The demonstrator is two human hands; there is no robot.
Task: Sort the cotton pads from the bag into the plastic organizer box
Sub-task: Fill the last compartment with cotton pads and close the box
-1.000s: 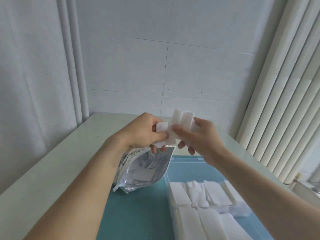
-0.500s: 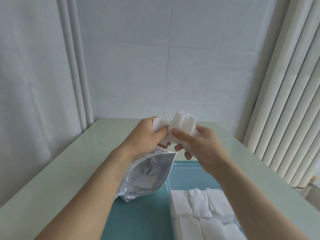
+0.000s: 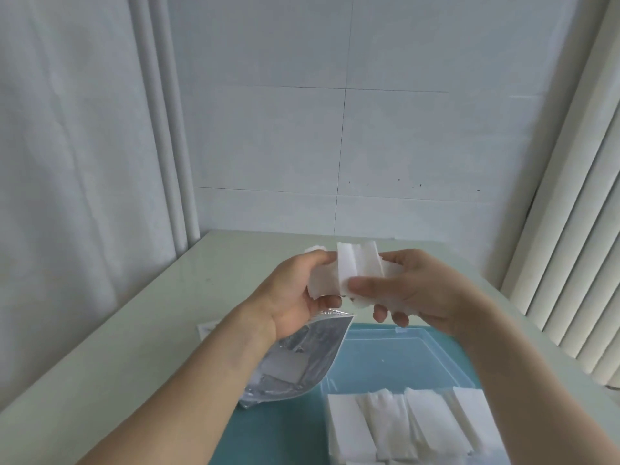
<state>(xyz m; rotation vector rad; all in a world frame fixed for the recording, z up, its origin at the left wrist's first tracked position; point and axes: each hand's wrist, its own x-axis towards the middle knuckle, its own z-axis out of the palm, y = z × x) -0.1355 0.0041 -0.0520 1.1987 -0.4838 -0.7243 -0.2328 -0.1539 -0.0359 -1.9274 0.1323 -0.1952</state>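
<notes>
**Both hands on a pad bundle, box just below**

While both sets of fingers curl around the same white bundle, the cotton pads [image 3: 355, 271] sit raised above the table, between the two hands. The left hand [image 3: 295, 297] grips the bundle's left part, its fingers wrapped over the top and the thumb under the lower edge; the same hand also seems to hold the neck of the silver bag [image 3: 298, 360], which hangs down from it toward the near left, though the exact contact is hidden. The right hand [image 3: 419, 290] pinches the right part of the bundle, thumb across the front face, the other fingers curled behind and below.

The bundle's pads stand on edge, with their long axis running roughly up and down and slightly tilted; the stack itself spreads left to right from one hand to the other.

Directly below and nearer than the fingers lies the plastic organizer box [image 3: 416, 333], translucent blue. Its far part shows bare floor, while rows of stacked pads [image 3: 409, 424] fill the near part. A few pads seem to remain inside the bag.

By my reading, the right hand is nearer to the box's open far part, so the bundle would travel down and slightly near, laid flat beside the rows.

The pale table [image 3: 167, 313] meets a tiled wall [image 3: 335, 129] at the far side.
</notes>
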